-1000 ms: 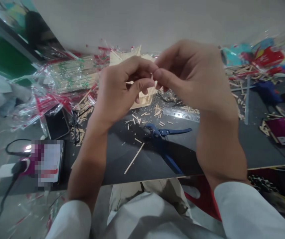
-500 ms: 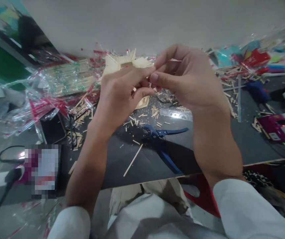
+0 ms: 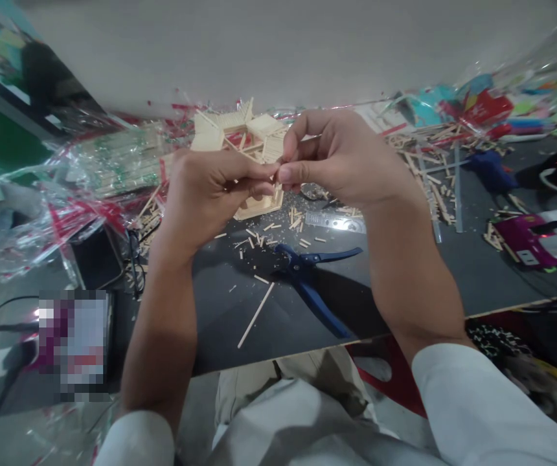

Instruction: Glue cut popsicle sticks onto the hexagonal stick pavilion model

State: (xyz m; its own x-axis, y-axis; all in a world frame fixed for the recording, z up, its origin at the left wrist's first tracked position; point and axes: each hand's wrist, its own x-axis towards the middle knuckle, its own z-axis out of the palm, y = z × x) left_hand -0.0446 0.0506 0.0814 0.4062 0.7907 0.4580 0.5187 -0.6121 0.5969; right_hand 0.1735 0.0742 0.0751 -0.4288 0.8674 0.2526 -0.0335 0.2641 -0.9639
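Note:
My left hand and my right hand meet fingertip to fingertip above the black board. Both are closed in a pinch on something small between them, too small and hidden to name. Just behind the hands stands a small model house of pale wooden sticks. Blue-handled cutters lie on the board below my hands, beside a long loose stick and several short stick offcuts.
Crumpled clear and red wrapping with stick bundles lies at the left. A metal ruler sits by the cutters. Scattered sticks, a purple device and cables lie at the right. A black box stands at the left.
Both hands have moved a little away from me and lower in view, staying pinched together. The view has tilted, showing more of the stick house behind them.

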